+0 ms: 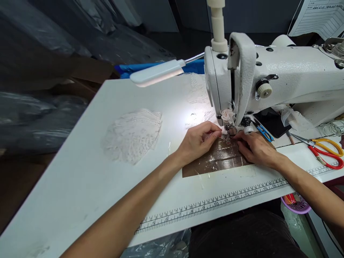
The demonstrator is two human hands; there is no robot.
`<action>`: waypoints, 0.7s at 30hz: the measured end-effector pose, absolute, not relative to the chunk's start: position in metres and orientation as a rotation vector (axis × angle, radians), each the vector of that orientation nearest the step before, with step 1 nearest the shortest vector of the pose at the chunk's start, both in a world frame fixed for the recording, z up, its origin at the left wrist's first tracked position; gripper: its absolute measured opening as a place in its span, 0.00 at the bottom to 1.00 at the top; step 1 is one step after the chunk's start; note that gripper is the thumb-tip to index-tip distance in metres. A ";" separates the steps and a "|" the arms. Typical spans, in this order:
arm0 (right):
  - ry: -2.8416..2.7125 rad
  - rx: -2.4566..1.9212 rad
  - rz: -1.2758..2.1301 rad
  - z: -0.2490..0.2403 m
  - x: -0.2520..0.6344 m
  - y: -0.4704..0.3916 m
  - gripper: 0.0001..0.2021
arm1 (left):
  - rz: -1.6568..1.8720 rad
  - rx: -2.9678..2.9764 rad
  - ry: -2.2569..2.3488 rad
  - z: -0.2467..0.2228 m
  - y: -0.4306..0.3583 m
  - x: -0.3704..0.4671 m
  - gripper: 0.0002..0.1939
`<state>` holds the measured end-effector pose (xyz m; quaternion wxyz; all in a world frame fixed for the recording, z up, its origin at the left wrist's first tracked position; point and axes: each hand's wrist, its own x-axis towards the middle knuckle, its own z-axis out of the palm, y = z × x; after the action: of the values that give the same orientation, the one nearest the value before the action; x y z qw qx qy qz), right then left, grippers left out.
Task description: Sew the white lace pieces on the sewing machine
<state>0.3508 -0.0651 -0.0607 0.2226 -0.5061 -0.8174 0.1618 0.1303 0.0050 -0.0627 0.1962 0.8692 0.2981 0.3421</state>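
Observation:
A white sewing machine [287, 71] stands at the right of the white table. My left hand [200, 139], just left of the needle area, pinches the edge of a small piece of white lace [226, 137]. On the other side of the presser foot, my right hand [251, 147] has its fingers bent close to the lace; whether they grip it is hidden. Both hands rest over a brown taped patch [215, 161]. A pale fabric flower [228, 115] sits on the machine head above the needle area.
Stacked white lace pieces [137, 134] lie left; more lace [199, 93] lies behind the needle. A lamp [158, 72] reaches over the table. Right are blue snips [264, 132], a dark phone [272, 122] and scissors [326, 152]. A printed ruler [215, 204] follows the front edge.

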 end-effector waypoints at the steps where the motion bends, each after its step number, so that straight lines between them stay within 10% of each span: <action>1: -2.298 -1.391 0.421 -0.060 0.351 -0.065 0.15 | 0.969 2.404 0.871 -0.062 0.004 0.131 0.09; 21: -2.453 -1.346 0.325 -0.063 0.348 -0.068 0.18 | 0.873 2.867 0.661 -0.069 0.000 0.131 0.11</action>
<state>0.3481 -0.0679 -0.0634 0.1617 -0.4716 -0.8593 0.1140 0.1309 0.0003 -0.0694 0.0360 0.9335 0.2153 0.2843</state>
